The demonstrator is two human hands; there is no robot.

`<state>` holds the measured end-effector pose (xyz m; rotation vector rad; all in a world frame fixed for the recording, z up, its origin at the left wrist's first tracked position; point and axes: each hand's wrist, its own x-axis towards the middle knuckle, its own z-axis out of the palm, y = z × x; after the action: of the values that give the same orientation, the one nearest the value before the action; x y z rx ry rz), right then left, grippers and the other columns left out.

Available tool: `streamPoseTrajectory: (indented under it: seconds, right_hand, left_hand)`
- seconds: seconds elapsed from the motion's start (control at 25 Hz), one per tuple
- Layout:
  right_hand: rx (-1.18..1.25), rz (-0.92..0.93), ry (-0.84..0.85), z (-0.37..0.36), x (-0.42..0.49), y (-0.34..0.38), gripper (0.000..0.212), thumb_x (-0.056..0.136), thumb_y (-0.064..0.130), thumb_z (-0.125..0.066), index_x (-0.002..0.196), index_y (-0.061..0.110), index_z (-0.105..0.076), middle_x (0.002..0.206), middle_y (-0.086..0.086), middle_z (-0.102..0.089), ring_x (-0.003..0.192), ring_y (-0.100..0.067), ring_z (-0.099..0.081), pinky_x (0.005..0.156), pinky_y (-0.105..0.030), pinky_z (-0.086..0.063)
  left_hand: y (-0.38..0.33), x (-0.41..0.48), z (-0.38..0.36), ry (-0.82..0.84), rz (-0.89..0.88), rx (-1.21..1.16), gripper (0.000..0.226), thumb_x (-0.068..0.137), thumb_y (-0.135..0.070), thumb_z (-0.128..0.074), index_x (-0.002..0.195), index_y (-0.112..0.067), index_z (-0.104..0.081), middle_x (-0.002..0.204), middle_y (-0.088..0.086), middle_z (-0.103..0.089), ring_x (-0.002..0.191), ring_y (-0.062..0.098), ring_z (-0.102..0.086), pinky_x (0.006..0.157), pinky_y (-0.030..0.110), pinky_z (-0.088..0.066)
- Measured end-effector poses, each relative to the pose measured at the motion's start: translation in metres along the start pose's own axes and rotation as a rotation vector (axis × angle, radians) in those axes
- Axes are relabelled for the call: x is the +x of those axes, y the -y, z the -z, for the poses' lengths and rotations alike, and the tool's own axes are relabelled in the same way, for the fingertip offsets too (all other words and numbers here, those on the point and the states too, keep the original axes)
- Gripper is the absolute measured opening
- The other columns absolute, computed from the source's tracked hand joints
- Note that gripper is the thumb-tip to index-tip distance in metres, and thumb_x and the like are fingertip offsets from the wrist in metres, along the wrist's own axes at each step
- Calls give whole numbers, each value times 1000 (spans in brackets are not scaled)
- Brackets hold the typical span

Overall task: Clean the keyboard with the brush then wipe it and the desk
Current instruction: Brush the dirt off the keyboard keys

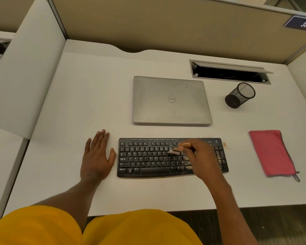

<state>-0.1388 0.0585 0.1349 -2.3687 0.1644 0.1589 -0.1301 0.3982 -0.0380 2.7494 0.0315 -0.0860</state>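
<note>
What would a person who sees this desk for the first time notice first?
The right hand holds a brush over the black keyboard at the front of the desk, and crumbs lie on the keys at its right end. The left hand lies flat on the desk just left of the keyboard. A red cloth lies to the right, and a closed laptop lies behind the keyboard.

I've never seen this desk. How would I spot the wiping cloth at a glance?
On the white desk, find the black keyboard near the front edge. To its right, apart from it, the cloth lies flat. It is the only red thing there, soft with a small loop at its near corner, unlike the grey laptop and black mesh cup behind.
</note>
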Motion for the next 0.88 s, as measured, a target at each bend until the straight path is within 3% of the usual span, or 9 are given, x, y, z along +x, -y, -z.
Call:
streamPoseTrajectory:
  seconds: [0.16,0.32,0.36,0.48,0.64,0.76,0.88]
  right_hand:
    - [-140,-37,127,-5,6,4,14,98,24,-60,102,29,-72,100,14,-68,91,-7,-62,82,-30,-53]
    - [-240,-170,96,16,9,2,15,102,16,-54,102,18,-69,93,7,-62,73,-2,-56,60,-6,-41]
    - [-252,-181,96,17,9,5,15,102,14,-54,100,16,-68,92,5,-63,74,-3,-58,61,-7,-42]
    - [-231,-78,70,6,7,10,14,100,22,-57,104,24,-70,101,6,-68,91,-11,-62,82,-30,-51]
    - [-133,-23,170,-6,4,14,15,99,25,-58,103,32,-71,100,14,-67,90,-5,-60,84,-33,-54]
    - [-244,-78,128,-1,6,8,16,101,24,-56,104,32,-69,100,12,-66,88,-6,-59,80,-29,-53]
    - [-222,-205,143,10,11,-1,17,102,15,-54,106,17,-70,95,3,-64,86,-7,-62,63,-11,-43]
  left_hand:
    - [0,1,0,3,-2,3,74,104,-55,-26,169,-23,-15,177,-3,-9,163,11,1,133,45,-7]
    - [0,0,1,7,2,1,74,103,-56,-25,169,-23,-15,177,-3,-9,163,11,1,133,46,-7]
    - [0,0,1,7,2,0,74,103,-56,-25,169,-23,-15,177,-3,-9,163,11,1,133,46,-7]
    - [0,0,1,7,4,-4,75,103,-56,-25,169,-23,-16,177,-3,-9,163,12,0,133,46,-7]
    - [-1,0,1,-2,-2,-5,74,103,-55,-25,169,-22,-17,176,-2,-11,163,12,-1,133,46,-8]
    - [-1,0,2,-5,-3,-7,75,103,-56,-26,169,-22,-18,176,-2,-12,163,13,-2,133,46,-8]
    - [-1,0,2,-1,-1,-5,74,103,-56,-26,169,-22,-17,176,-2,-11,163,12,-1,133,46,-7]
